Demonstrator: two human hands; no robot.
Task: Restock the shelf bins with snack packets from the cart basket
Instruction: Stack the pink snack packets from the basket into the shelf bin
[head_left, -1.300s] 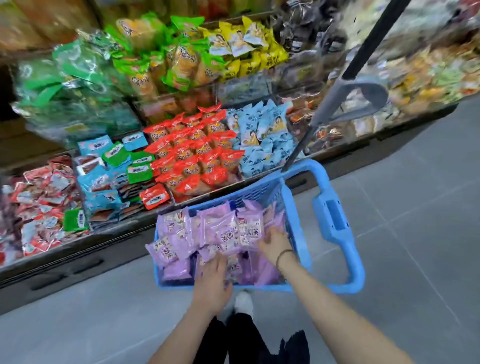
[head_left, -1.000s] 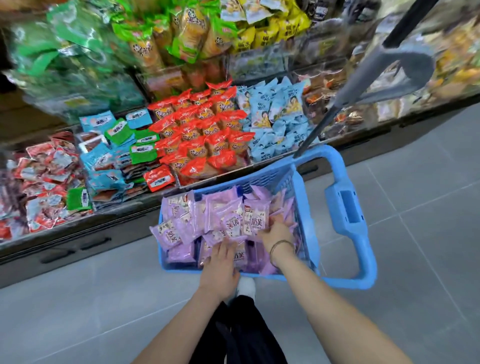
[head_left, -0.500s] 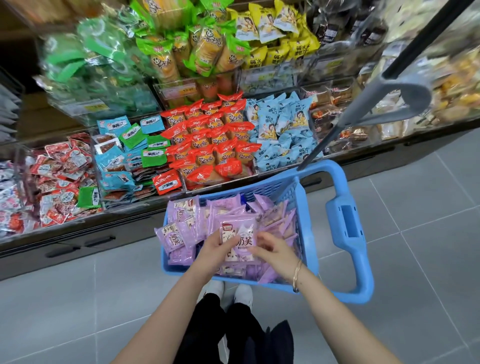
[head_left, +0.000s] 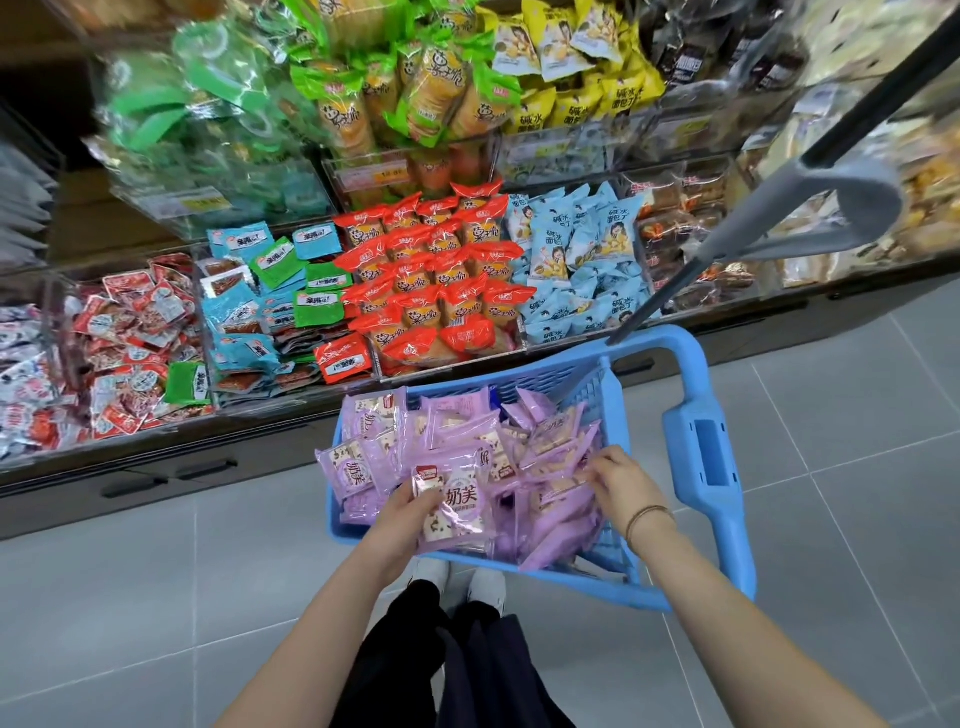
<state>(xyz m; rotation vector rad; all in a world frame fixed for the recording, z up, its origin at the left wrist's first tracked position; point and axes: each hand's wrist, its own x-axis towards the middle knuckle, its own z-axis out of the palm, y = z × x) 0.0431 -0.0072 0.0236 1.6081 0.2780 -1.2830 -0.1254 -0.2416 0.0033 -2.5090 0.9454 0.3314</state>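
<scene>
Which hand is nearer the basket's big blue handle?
Right. The right hand is among the purple packets just beside the blue handle; the left hand holds a packet at the basket's opposite side.

- the fingers of the left hand (head_left: 410, 512) are hidden under the purple packet (head_left: 457, 506) it grips.
- the fingertips of the right hand (head_left: 621, 483) are buried among the purple packets; whether one is gripped cannot be told.
- the basket floor is covered below both hands.
- the shelf bins (head_left: 218, 156) far above the left hand are blurred, their labels unreadable.
- both forearms are cut off by the lower edge.
</scene>
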